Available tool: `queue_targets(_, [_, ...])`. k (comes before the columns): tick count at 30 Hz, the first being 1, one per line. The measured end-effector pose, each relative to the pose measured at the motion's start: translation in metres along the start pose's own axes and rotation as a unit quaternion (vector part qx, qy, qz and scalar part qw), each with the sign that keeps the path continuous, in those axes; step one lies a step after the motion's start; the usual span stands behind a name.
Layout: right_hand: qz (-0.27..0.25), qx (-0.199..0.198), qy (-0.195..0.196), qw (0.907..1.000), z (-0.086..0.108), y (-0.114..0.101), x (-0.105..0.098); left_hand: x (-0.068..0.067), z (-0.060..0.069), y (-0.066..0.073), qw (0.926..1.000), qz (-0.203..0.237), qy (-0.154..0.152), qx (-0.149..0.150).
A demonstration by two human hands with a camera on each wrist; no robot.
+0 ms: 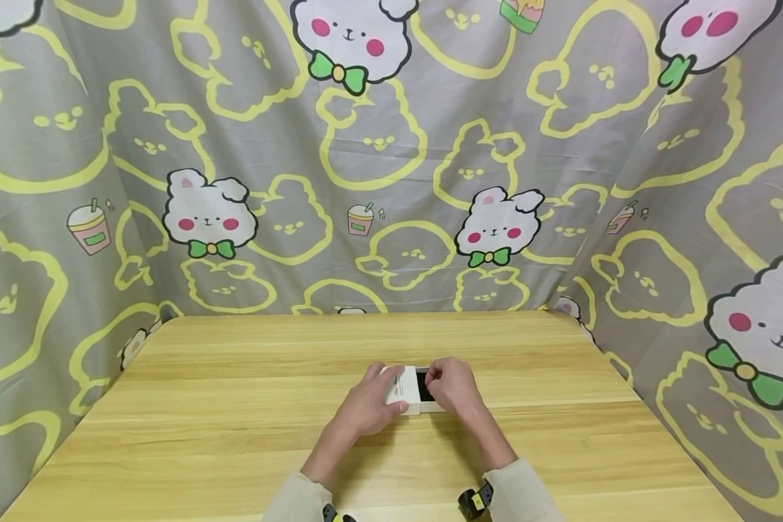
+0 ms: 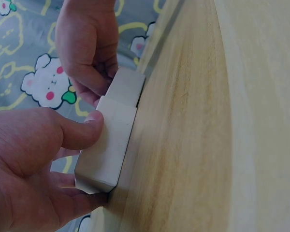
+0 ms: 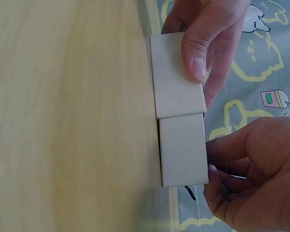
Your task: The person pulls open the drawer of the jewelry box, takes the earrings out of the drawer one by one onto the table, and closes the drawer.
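A small white box with dark print on its lid [image 1: 409,386] lies on the table, its inner tray [image 3: 183,151] slid partly out to the right. Black material [image 1: 423,387] shows inside the tray in the head view. My left hand [image 1: 367,403] grips the sleeve [image 2: 108,142] of the box, thumb on the near side and fingers round the far side and left end. Curled over the tray's open top, my right hand [image 1: 454,386] has thumb and forefinger together at the black material; whether they pinch it is hidden.
The wooden table [image 1: 235,435] stretches around the box on all sides. Patterned grey cloth [image 1: 391,159] hangs behind the table and along both its sides. A black strap with a yellow mark [image 1: 475,502] sits at the right wrist.
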State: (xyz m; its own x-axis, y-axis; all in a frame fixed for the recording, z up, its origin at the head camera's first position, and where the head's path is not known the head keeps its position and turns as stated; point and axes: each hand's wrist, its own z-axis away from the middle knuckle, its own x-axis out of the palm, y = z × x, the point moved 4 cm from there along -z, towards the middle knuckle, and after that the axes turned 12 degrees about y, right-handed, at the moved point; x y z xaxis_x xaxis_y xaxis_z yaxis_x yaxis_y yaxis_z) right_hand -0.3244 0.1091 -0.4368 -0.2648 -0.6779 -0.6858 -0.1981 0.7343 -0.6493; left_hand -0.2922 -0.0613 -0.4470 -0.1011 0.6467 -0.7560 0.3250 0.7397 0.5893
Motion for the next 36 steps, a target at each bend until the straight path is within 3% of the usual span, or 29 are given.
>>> queue_targets(9, [-0.004, 0.006, -0.001, 1.0, 0.0002, 0.0001, -0.0004, 0.0006, 0.0004, -0.0008, 1.0, 0.001, -0.002, -0.001])
queue_targets(20, [-0.015, 0.006, 0.024, 0.9996, -0.0011, 0.0011, -0.0017, 0.0005, -0.001, -0.0007, 1.0, -0.001, 0.001, 0.003])
queue_targets(36, [-0.037, 0.04, 0.015, 0.9984, -0.0034, 0.001, -0.008, 0.0004, -0.0006, -0.0013, 1.0, 0.0, 0.0, 0.002])
